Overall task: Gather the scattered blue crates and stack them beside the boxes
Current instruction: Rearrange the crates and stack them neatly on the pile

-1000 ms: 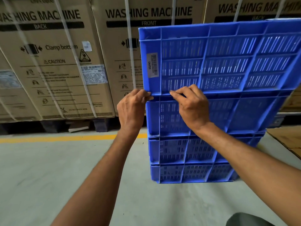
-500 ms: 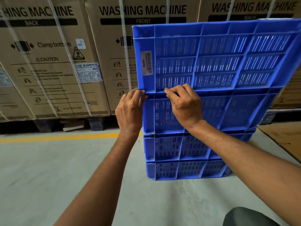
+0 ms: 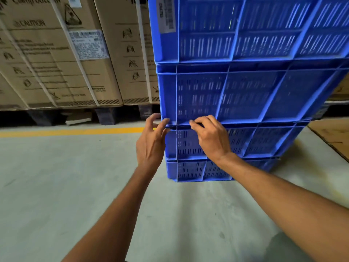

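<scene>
left hand point(image 3: 151, 143), right hand point(image 3: 212, 138) on crates point(image 3: 245, 95) | concrete floor point(image 3: 75, 186) | yellow line point(image 3: 75, 131) | boxes point(image 3: 47, 72)

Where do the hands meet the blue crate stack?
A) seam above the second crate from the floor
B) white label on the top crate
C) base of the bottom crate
A: left hand and right hand both touch the crate stack at that seam.

**Blue against tan**

The crates point(image 3: 245, 95) are bright blue, their walls a ribbed grid of thin slots, with a white barcoded label point(image 3: 167, 14). Left of the crates: tan boxes point(image 3: 47, 72) with black print, white straps point(image 3: 75, 59), and a yellow line point(image 3: 75, 131) on pale grey floor point(image 3: 75, 186).
</scene>
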Action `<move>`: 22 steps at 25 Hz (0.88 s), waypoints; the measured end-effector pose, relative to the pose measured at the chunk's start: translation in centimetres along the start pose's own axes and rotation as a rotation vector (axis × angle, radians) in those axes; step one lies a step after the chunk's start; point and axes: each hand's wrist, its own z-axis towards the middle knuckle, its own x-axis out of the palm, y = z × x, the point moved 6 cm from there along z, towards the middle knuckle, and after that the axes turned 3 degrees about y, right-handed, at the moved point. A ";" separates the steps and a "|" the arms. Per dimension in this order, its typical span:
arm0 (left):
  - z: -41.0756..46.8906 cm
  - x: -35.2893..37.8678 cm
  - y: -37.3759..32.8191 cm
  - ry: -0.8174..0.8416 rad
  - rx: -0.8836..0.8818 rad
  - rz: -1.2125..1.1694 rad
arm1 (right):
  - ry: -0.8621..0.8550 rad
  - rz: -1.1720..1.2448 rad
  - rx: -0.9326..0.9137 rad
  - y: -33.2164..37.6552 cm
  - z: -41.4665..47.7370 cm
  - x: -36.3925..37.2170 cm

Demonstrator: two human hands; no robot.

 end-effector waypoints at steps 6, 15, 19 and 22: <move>0.7 1.7 1.0 0.022 0.003 0.045 | -0.130 -0.102 -0.116 0.3 0.7 0.0; 0.6 1.8 1.4 -0.048 0.080 0.110 | -0.255 -0.130 -0.098 0.7 0.2 -0.3; 0.2 2.2 0.8 -0.172 -0.010 -0.002 | -0.232 -0.098 0.018 0.9 -0.3 0.0; -1.5 2.3 0.9 -0.219 -0.172 -0.212 | -0.223 0.020 0.069 1.3 -2.9 0.3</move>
